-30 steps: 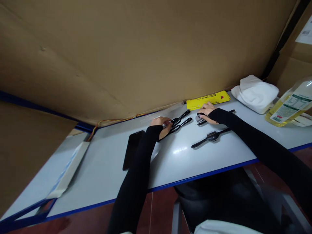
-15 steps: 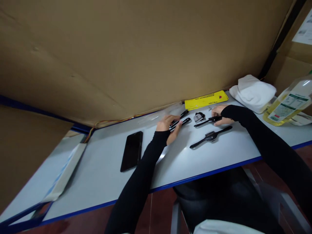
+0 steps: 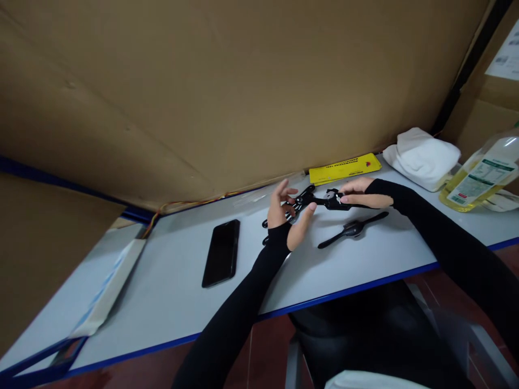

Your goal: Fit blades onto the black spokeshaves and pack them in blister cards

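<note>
My right hand (image 3: 360,193) grips a black spokeshave (image 3: 332,204), lifted off the table with one handle pointing left. Small bright metal parts show at its middle, by my fingertips; what they are I cannot make out. My left hand (image 3: 287,216) is open, thumb and fingers spread around the left end of that spokeshave; contact is unclear. Behind and below my left fingers lie more black spokeshave handles (image 3: 310,191), partly hidden. Closer to the front edge another black spokeshave (image 3: 353,228) rests on the table. A grey metal piece (image 3: 331,193) is partly covered behind the held tool.
A black phone (image 3: 221,253) lies on the white table (image 3: 170,275) at left. Yellow printed cards (image 3: 344,169) and a clear plastic bag (image 3: 263,194) lie by the cardboard wall. At right are a white cloth (image 3: 421,156) and a bottle of yellow liquid (image 3: 478,173).
My right hand has raised the spokeshave and shifted it left. My left hand has come off the handles it was on, turned upward and opened towards the lifted tool.
</note>
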A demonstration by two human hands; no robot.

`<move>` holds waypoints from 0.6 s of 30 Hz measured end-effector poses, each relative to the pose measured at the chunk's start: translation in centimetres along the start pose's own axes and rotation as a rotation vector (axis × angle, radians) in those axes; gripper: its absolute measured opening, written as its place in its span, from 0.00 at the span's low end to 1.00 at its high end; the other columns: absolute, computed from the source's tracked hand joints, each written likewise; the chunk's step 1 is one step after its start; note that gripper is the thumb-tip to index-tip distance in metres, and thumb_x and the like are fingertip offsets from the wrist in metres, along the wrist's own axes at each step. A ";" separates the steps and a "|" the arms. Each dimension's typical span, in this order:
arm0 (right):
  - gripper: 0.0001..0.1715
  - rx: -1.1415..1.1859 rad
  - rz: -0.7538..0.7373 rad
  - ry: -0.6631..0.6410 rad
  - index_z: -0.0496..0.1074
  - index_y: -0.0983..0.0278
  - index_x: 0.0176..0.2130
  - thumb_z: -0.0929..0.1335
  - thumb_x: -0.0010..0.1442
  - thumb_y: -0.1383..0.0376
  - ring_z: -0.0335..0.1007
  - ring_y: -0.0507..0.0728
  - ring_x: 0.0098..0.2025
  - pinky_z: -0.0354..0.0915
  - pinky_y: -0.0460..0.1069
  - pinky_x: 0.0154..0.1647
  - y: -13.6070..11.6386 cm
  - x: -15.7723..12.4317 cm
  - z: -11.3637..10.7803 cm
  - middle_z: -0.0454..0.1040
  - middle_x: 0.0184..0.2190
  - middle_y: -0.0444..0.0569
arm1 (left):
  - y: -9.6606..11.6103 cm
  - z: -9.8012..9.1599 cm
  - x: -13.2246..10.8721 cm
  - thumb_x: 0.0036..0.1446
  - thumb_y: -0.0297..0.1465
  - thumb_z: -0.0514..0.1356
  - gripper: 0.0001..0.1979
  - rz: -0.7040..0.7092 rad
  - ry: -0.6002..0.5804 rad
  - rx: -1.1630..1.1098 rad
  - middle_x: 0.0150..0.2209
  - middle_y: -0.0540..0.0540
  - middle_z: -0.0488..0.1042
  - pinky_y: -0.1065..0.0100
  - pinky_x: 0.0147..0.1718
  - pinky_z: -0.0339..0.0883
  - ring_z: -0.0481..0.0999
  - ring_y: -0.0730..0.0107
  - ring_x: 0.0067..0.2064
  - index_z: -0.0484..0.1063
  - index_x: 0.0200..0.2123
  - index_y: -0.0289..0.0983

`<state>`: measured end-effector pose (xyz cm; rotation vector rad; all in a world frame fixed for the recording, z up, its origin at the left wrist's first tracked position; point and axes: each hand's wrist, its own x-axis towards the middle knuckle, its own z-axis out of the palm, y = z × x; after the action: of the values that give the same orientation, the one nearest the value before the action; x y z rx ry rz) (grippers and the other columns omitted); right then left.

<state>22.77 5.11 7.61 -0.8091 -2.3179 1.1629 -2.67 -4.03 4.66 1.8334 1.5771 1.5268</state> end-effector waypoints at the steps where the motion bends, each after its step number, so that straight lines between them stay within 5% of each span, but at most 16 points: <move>1: 0.25 0.117 -0.014 0.023 0.77 0.63 0.34 0.69 0.64 0.45 0.66 0.52 0.28 0.59 0.47 0.31 -0.7 0.1 0.6 0.74 0.27 0.44 | 0.2 0.2 -0.1 0.57 0.50 0.69 0.40 -0.046 -0.012 -0.135 0.51 0.38 0.76 0.68 0.29 0.69 0.74 0.64 0.41 0.66 0.66 0.39; 6: 0.29 0.619 0.053 0.167 0.74 0.64 0.41 0.75 0.55 0.42 0.70 0.52 0.25 0.65 0.47 0.26 -3.5 0.8 5.4 0.78 0.28 0.46 | 1.3 1.5 -1.2 0.60 0.57 0.65 0.33 -0.267 -0.306 -0.618 0.40 0.40 0.79 0.69 0.20 0.68 0.77 0.65 0.34 0.76 0.56 0.38; 10: 0.28 0.435 0.185 0.480 0.74 0.61 0.45 0.79 0.53 0.48 0.74 0.54 0.24 0.67 0.47 0.21 -4.0 0.6 7.7 0.81 0.32 0.47 | 1.1 1.9 -1.2 0.58 0.58 0.65 0.31 -0.470 -0.357 -0.722 0.39 0.36 0.82 0.67 0.20 0.75 0.84 0.56 0.38 0.79 0.45 0.34; 13: 0.23 0.185 0.156 0.657 0.77 0.61 0.39 0.80 0.51 0.50 0.76 0.53 0.26 0.71 0.48 0.25 -3.8 0.4 8.1 0.83 0.39 0.51 | 0.8 2.2 -1.1 0.54 0.56 0.70 0.30 -0.544 -0.327 -0.764 0.41 0.35 0.84 0.61 0.28 0.83 0.85 0.52 0.41 0.79 0.40 0.33; 18: 0.20 0.096 0.046 0.796 0.81 0.63 0.34 0.81 0.50 0.51 0.77 0.54 0.28 0.75 0.49 0.30 -3.7 0.3 9.2 0.83 0.35 0.50 | 1.4 2.9 -2.2 0.53 0.51 0.74 0.25 -0.546 -0.124 -0.870 0.29 0.47 0.80 0.57 0.39 0.85 0.83 0.66 0.31 0.79 0.37 0.33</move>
<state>15.97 -1.72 5.53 -1.0514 -1.5819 0.7572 0.78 -5.20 3.43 0.9020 0.9728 1.4454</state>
